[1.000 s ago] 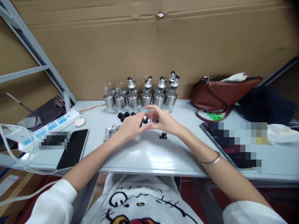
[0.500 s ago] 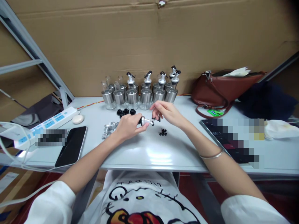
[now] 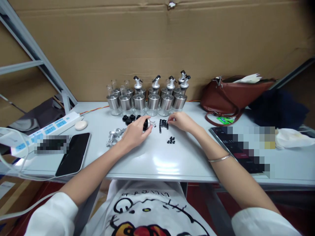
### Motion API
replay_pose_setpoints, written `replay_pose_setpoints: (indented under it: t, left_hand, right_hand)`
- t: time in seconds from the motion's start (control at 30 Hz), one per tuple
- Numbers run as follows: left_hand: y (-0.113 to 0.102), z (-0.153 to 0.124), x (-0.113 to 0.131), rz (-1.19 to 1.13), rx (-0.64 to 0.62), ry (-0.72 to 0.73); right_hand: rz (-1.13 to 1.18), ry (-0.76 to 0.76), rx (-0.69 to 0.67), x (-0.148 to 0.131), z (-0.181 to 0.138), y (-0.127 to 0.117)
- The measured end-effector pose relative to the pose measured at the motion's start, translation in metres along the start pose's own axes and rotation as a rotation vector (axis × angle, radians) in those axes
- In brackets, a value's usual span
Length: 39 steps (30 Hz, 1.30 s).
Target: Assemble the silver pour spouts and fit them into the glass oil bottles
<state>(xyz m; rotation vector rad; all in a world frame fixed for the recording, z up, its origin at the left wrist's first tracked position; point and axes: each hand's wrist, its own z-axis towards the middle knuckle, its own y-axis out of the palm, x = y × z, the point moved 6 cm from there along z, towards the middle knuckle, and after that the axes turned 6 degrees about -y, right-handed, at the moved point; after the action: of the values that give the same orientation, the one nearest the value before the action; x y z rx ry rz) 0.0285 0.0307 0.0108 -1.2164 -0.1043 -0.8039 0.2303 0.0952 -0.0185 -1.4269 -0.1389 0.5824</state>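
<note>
My left hand [image 3: 134, 132] is closed around a silver pourer spout with a black collar [image 3: 148, 124], holding it just above the grey table [image 3: 157, 160]. My right hand [image 3: 180, 120] rests low on the table, fingertips curled at a small pile of black parts [image 3: 163, 123]. More tiny black pieces [image 3: 171, 141] lie in front of it. Loose silver spouts [image 3: 113, 137] sit left of my left hand, and black round caps [image 3: 129, 118] lie behind it. A row of steel-and-glass oil bottles [image 3: 152, 100], some fitted with spouts, stands at the back.
A black phone [image 3: 73, 153] and a white power strip [image 3: 46, 129] lie at the left, with a small oval white object [image 3: 81, 125]. A brown leather bag [image 3: 233, 95] and a dark blurred panel [image 3: 243, 147] occupy the right. Cardboard [image 3: 157, 46] walls the back.
My right hand has dropped from a raised pinch down onto the black parts on the table. My left hand has drawn the spout slightly back and turned it.
</note>
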Motion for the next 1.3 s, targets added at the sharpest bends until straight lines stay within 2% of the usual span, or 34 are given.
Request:
replay_pose_setpoints:
  t: [0.1, 0.27, 0.37, 0.5, 0.6, 0.77, 0.93, 1.1, 1.3]
  left_hand:
    - [0.0, -0.001, -0.001, -0.05, 0.039, 0.032]
    - [-0.001, -0.003, 0.007, -0.137, 0.07, 0.169]
    - [-0.001, -0.006, 0.011, -0.172, 0.137, 0.274]
    - [-0.003, -0.009, 0.011, -0.21, 0.238, 0.371]
    - [-0.005, -0.012, 0.015, -0.188, 0.248, 0.451]
    - [0.0, -0.012, 0.019, -0.152, 0.15, 0.487]
    - [0.006, -0.014, 0.02, -0.167, 0.179, 0.507]
    - [0.015, -0.013, 0.018, -0.117, 0.137, 0.419]
    - [0.025, -0.01, 0.008, -0.065, -0.096, 0.184]
  right_hand:
    - [0.189, 0.028, 0.035, -0.002, -0.003, -0.012]
    - [0.89, -0.024, 0.055, -0.033, -0.009, -0.026]
    - [1.089, -0.065, 0.072, -0.055, -0.009, -0.024]
    - [1.274, -0.04, 0.152, -0.065, -0.007, -0.015]
    - [1.335, -0.007, 0.2, -0.065, -0.006, -0.013]
    - [1.382, 0.015, 0.229, -0.063, -0.007, -0.014]
    - [1.348, -0.002, 0.197, -0.063, -0.007, -0.01]
    - [1.328, 0.001, 0.186, -0.067, -0.007, -0.006]
    - [1.3, -0.015, 0.13, -0.07, -0.007, -0.007]
